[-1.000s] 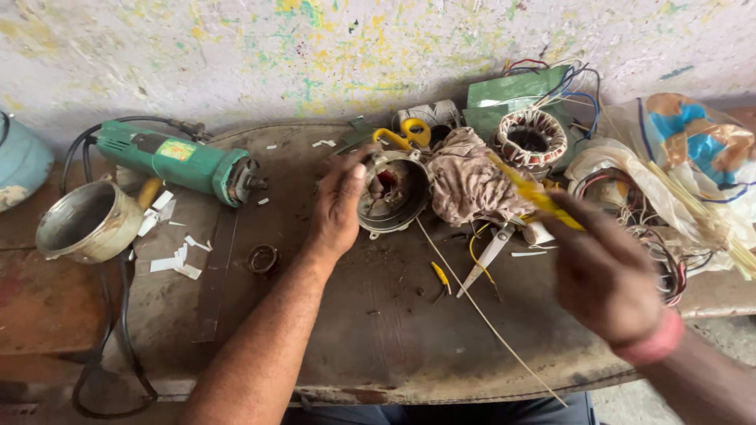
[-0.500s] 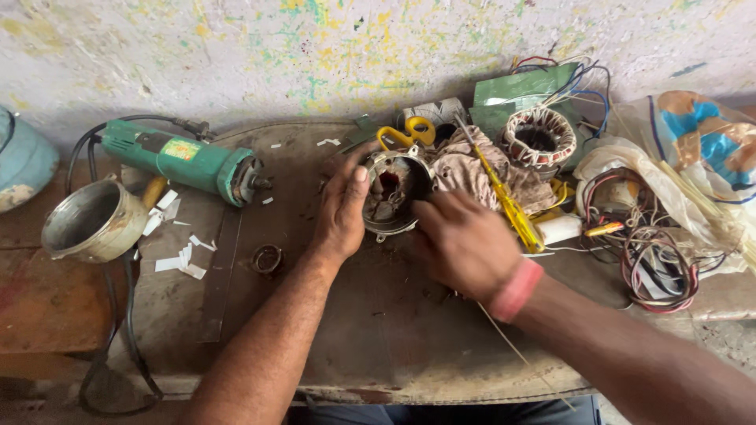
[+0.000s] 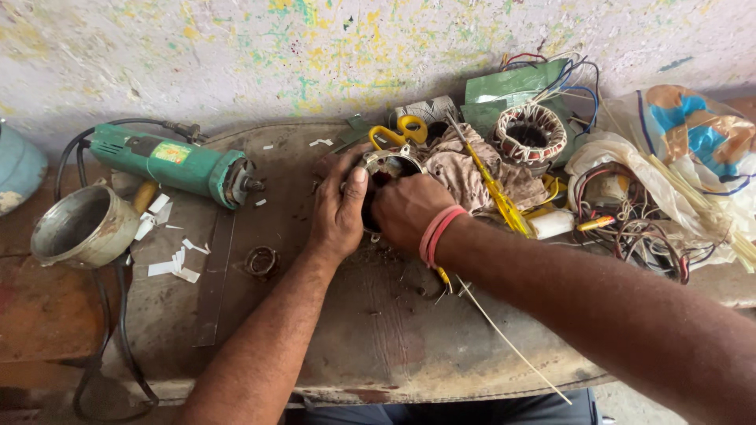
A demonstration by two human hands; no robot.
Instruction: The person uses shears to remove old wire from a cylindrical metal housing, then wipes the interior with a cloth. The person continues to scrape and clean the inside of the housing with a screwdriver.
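A round metal motor stator [image 3: 386, 167] with red-brown windings sits at the middle of a worn workbench [image 3: 378, 346]. My left hand [image 3: 339, 208] grips its left side, thumb on the rim. My right hand [image 3: 407, 211], with a pink band on the wrist, covers its front right side, fingers curled against the housing. Most of the stator is hidden under both hands. A thin pale strip [image 3: 504, 338] runs from below my right wrist toward the bench's front edge.
A green angle grinder [image 3: 177, 165] lies at the left with a metal cup [image 3: 83, 228] and paper scraps [image 3: 169, 256]. A brown rag [image 3: 472, 173], yellow screwdriver [image 3: 496, 193], yellow scissors [image 3: 398, 132], second wound stator [image 3: 529, 134], wire tangle [image 3: 638, 220] and plastic bags [image 3: 693, 134] crowd the right. A small ring [image 3: 260, 261] lies nearby.
My right hand came in from the right, where it was raised over the wires, and now rests on the stator. My left hand stayed on the stator's left side.
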